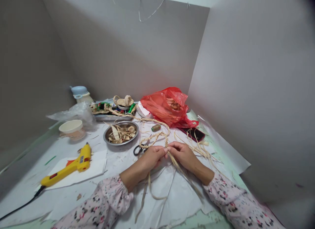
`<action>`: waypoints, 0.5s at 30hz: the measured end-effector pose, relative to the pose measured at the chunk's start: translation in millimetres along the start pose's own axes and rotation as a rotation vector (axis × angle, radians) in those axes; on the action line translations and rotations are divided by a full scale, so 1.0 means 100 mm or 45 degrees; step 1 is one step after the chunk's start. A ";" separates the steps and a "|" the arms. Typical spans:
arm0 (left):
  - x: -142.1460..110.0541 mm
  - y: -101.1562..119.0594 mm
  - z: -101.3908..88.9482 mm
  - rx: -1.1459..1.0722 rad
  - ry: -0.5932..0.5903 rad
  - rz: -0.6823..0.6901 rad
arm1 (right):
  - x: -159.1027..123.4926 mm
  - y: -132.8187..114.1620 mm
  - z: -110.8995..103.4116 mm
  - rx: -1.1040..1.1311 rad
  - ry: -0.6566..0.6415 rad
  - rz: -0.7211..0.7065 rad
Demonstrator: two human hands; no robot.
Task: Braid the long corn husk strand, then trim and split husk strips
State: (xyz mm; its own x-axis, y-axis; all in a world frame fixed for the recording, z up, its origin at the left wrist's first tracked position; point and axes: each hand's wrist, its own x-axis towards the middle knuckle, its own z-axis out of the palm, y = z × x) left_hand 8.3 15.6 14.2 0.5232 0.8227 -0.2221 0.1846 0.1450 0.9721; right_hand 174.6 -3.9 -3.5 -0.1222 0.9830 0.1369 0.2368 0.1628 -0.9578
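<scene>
A long braid of pale straw [169, 132] runs from the tray at the back, loops on the table and comes down to my fingers. My left hand [155, 155] is closed, its thumb and fingertips pinching the braid's near end. Close against it, my right hand [182, 154] pinches the same spot from the other side. Loose straw strands [183, 173] hang below both hands towards me, some passing under the left one. Black-handled scissors [140, 150] lie just beyond my left hand, partly under the braid.
Left of my hands lie a yellow glue gun [83, 158] on white paper, a paper bowl [71, 126] and a metal dish [105, 137] of straw scraps. Behind stand a loaded tray [108, 118] and a red plastic bag [162, 107]. A phone [198, 134] and loose strands lie right.
</scene>
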 end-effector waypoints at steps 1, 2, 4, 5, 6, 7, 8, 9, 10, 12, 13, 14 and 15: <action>0.02 -0.02 0.00 0.022 0.036 0.010 | 0.00 0.01 0.00 -0.033 0.008 -0.016; 0.03 -0.04 0.00 0.051 0.076 0.016 | 0.00 0.01 0.00 -0.066 0.019 -0.024; 0.06 -0.07 0.00 0.134 0.180 0.042 | 0.00 0.02 0.00 -0.135 0.058 -0.005; 0.06 -0.07 -0.01 0.183 0.241 0.068 | 0.00 0.03 0.01 -0.167 0.089 0.017; 0.07 -0.07 -0.01 0.236 0.298 0.101 | 0.00 0.02 0.02 -0.193 0.123 0.044; 0.07 -0.06 -0.01 0.288 0.349 0.134 | 0.00 0.02 0.03 -0.207 0.153 0.079; 0.07 -0.06 -0.01 0.335 0.388 0.156 | 0.00 0.01 0.04 -0.204 0.174 0.119; 0.07 -0.05 -0.01 0.368 0.413 0.165 | -0.01 -0.01 0.06 -0.186 0.178 0.159; 0.07 -0.05 -0.01 0.383 0.425 0.159 | -0.02 -0.03 0.08 -0.164 0.172 0.191; 0.06 -0.06 0.00 0.336 0.424 0.118 | -0.06 -0.08 0.12 -0.164 0.163 0.192; 0.05 -0.07 0.01 0.267 0.414 0.091 | -0.09 -0.11 0.15 -0.210 0.169 0.148; 0.05 -0.08 0.02 0.173 0.395 0.063 | -0.11 -0.14 0.17 -0.295 0.181 0.068; 0.05 -0.09 0.02 0.065 0.370 0.036 | -0.14 -0.16 0.20 -0.415 0.191 -0.042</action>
State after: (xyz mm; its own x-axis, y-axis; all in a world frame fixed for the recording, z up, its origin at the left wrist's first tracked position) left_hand 10.9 17.3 4.1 0.2699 0.9500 -0.1570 0.2188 0.0982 0.9708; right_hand 153.6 -22.3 4.6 0.0020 0.9743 0.2254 0.5331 0.1896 -0.8245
